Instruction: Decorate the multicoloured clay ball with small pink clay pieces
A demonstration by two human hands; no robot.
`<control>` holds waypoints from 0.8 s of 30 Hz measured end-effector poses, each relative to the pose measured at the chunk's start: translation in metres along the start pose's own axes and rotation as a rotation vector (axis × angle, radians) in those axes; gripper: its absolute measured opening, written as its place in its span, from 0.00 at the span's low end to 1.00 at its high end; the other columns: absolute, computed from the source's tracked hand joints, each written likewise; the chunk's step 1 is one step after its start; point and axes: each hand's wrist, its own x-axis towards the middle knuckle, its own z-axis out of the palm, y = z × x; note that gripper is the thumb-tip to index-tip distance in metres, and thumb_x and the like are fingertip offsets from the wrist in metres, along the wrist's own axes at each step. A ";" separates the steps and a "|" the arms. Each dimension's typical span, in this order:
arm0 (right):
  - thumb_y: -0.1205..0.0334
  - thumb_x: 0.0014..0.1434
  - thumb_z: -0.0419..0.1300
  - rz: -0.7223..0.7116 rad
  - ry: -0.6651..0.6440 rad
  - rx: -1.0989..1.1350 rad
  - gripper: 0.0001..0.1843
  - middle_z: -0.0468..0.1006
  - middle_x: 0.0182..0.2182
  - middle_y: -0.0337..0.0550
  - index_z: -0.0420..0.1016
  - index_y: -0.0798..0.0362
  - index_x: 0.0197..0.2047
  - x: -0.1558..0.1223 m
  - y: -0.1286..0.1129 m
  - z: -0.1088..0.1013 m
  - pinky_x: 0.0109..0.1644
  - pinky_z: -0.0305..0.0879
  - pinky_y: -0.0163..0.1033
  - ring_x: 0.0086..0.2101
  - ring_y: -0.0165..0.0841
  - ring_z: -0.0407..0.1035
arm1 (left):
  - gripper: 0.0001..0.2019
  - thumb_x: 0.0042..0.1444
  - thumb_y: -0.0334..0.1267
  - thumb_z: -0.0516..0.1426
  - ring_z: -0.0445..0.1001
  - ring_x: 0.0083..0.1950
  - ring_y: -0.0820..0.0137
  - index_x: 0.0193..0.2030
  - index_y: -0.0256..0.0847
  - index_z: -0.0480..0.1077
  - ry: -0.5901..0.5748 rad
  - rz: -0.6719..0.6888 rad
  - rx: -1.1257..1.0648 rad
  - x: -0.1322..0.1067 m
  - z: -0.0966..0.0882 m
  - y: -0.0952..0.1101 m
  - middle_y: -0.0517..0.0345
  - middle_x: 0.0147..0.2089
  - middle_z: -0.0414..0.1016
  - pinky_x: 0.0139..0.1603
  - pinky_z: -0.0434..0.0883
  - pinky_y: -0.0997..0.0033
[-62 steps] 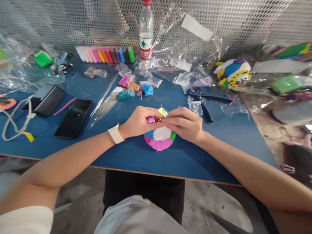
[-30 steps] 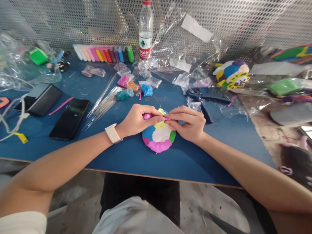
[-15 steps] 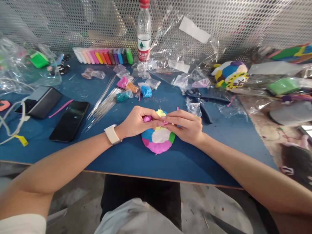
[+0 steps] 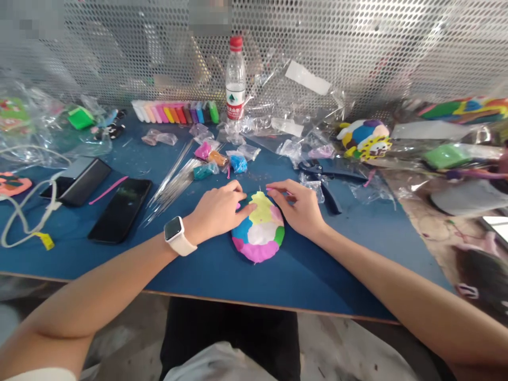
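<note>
A flat egg-shaped clay piece (image 4: 260, 230) in patches of yellow, white, blue, green and pink lies on the blue table (image 4: 317, 264). My left hand (image 4: 216, 211), with a white watch on the wrist, rests palm down at its upper left edge. Its thumb touches the yellow patch and its fingers curl loosely over a pink clay lump (image 4: 238, 205), of which only a sliver shows. My right hand (image 4: 299, 209) lies at the egg's upper right edge, fingers spread, fingertips beside the yellow patch, holding nothing that I can see.
Behind the hands lie small clay bags (image 4: 222, 156), a bundle of thin wires (image 4: 170, 180), pliers (image 4: 329, 174) and a water bottle (image 4: 235, 79). A row of clay sticks (image 4: 174, 112) stands by the mesh wall. Two phones (image 4: 119, 209) lie at the left, a clay figure (image 4: 363, 137) at the right.
Both hands have come apart from pinching pink clay over the egg and dropped to the table on either side of it. The egg's yellow top now shows uncovered. The view has tilted up slightly.
</note>
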 end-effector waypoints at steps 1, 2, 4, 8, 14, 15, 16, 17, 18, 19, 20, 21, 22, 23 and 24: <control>0.53 0.75 0.65 0.024 0.000 0.014 0.12 0.90 0.47 0.49 0.89 0.48 0.50 -0.001 -0.001 0.000 0.42 0.84 0.42 0.45 0.40 0.85 | 0.23 0.76 0.53 0.58 0.85 0.48 0.59 0.60 0.37 0.83 -0.015 -0.010 -0.063 0.001 -0.002 0.000 0.45 0.64 0.80 0.52 0.79 0.57; 0.51 0.75 0.65 0.050 0.004 0.035 0.13 0.90 0.47 0.49 0.89 0.48 0.50 -0.001 -0.001 0.000 0.41 0.84 0.42 0.45 0.41 0.85 | 0.22 0.75 0.52 0.59 0.85 0.52 0.58 0.60 0.36 0.82 -0.025 -0.019 -0.140 0.003 -0.003 -0.001 0.45 0.64 0.80 0.56 0.79 0.56; 0.48 0.74 0.67 0.105 0.015 0.113 0.15 0.90 0.45 0.49 0.88 0.48 0.51 -0.002 0.000 0.000 0.40 0.84 0.42 0.44 0.41 0.85 | 0.20 0.73 0.52 0.61 0.83 0.57 0.57 0.58 0.37 0.81 -0.056 -0.041 -0.316 0.008 -0.007 -0.005 0.45 0.63 0.81 0.62 0.78 0.56; 0.40 0.70 0.70 0.197 0.072 0.347 0.20 0.86 0.36 0.44 0.88 0.48 0.50 0.002 0.003 -0.001 0.45 0.86 0.45 0.40 0.38 0.83 | 0.20 0.70 0.55 0.64 0.82 0.47 0.64 0.55 0.40 0.77 -0.174 -0.162 -0.658 0.014 -0.012 -0.011 0.47 0.57 0.83 0.46 0.79 0.65; 0.36 0.63 0.75 0.286 0.178 0.568 0.23 0.83 0.35 0.41 0.87 0.46 0.46 0.009 0.000 -0.003 0.40 0.83 0.43 0.35 0.36 0.80 | 0.33 0.59 0.54 0.74 0.66 0.27 0.80 0.63 0.39 0.73 -0.227 -0.305 -0.925 0.010 -0.012 -0.001 0.51 0.51 0.81 0.23 0.62 0.75; 0.36 0.63 0.75 0.301 0.187 0.582 0.23 0.83 0.35 0.41 0.87 0.46 0.46 0.010 0.001 -0.003 0.40 0.82 0.42 0.35 0.35 0.80 | 0.31 0.58 0.54 0.74 0.64 0.26 0.80 0.60 0.37 0.75 -0.233 -0.287 -0.943 0.010 -0.012 0.000 0.54 0.45 0.80 0.22 0.61 0.76; 0.37 0.63 0.76 0.324 0.185 0.595 0.22 0.83 0.36 0.40 0.86 0.46 0.46 0.010 0.001 -0.002 0.39 0.81 0.41 0.36 0.35 0.79 | 0.29 0.58 0.54 0.74 0.62 0.24 0.81 0.57 0.36 0.77 -0.246 -0.266 -0.966 0.011 -0.012 0.001 0.58 0.39 0.78 0.22 0.59 0.76; 0.38 0.62 0.76 0.355 0.173 0.613 0.22 0.83 0.37 0.40 0.86 0.46 0.46 0.010 0.001 -0.002 0.39 0.79 0.40 0.36 0.34 0.79 | 0.27 0.58 0.54 0.74 0.60 0.23 0.82 0.54 0.35 0.77 -0.255 -0.246 -0.996 0.011 -0.012 0.001 0.62 0.35 0.75 0.21 0.57 0.76; 0.39 0.61 0.77 0.391 0.153 0.641 0.21 0.84 0.38 0.40 0.86 0.46 0.47 0.010 0.002 -0.002 0.39 0.78 0.38 0.37 0.34 0.78 | 0.26 0.58 0.54 0.74 0.59 0.22 0.82 0.53 0.36 0.78 -0.252 -0.225 -1.035 0.011 -0.012 0.002 0.64 0.32 0.72 0.21 0.57 0.76; 0.41 0.61 0.78 0.429 0.129 0.676 0.21 0.84 0.38 0.39 0.86 0.45 0.48 0.010 0.002 -0.002 0.39 0.76 0.37 0.37 0.33 0.78 | 0.26 0.57 0.54 0.75 0.59 0.22 0.83 0.52 0.37 0.78 -0.237 -0.206 -1.076 0.012 -0.013 0.002 0.66 0.32 0.71 0.20 0.57 0.77; 0.43 0.60 0.78 0.469 0.106 0.716 0.20 0.84 0.38 0.38 0.86 0.45 0.49 0.010 0.001 -0.001 0.39 0.75 0.36 0.36 0.32 0.77 | 0.25 0.56 0.53 0.75 0.60 0.21 0.83 0.52 0.38 0.78 -0.211 -0.187 -1.114 0.012 -0.013 0.001 0.66 0.32 0.71 0.20 0.58 0.77; 0.45 0.60 0.78 0.510 0.086 0.759 0.19 0.83 0.38 0.38 0.86 0.44 0.50 0.010 0.000 -0.001 0.40 0.74 0.36 0.36 0.32 0.76 | 0.25 0.56 0.51 0.76 0.61 0.21 0.83 0.51 0.38 0.78 -0.185 -0.166 -1.143 0.011 -0.013 0.001 0.67 0.32 0.72 0.19 0.58 0.78; 0.47 0.60 0.77 0.553 0.071 0.803 0.19 0.83 0.38 0.37 0.87 0.44 0.51 0.011 -0.002 -0.001 0.41 0.74 0.37 0.37 0.32 0.76 | 0.24 0.55 0.50 0.76 0.61 0.21 0.84 0.50 0.39 0.77 -0.160 -0.142 -1.163 0.011 -0.013 0.001 0.67 0.33 0.72 0.19 0.59 0.78; 0.48 0.60 0.76 0.600 0.052 0.849 0.17 0.84 0.39 0.38 0.87 0.45 0.50 0.011 -0.005 -0.001 0.43 0.75 0.38 0.38 0.34 0.77 | 0.22 0.56 0.49 0.77 0.61 0.21 0.84 0.49 0.39 0.77 -0.138 -0.118 -1.175 0.011 -0.013 0.001 0.66 0.33 0.73 0.19 0.59 0.78; 0.49 0.60 0.75 0.646 0.024 0.896 0.16 0.84 0.40 0.38 0.87 0.45 0.48 0.011 -0.008 -0.001 0.46 0.76 0.40 0.40 0.35 0.77 | 0.21 0.56 0.48 0.76 0.61 0.21 0.84 0.48 0.39 0.77 -0.120 -0.097 -1.178 0.011 -0.013 0.000 0.66 0.34 0.74 0.19 0.59 0.79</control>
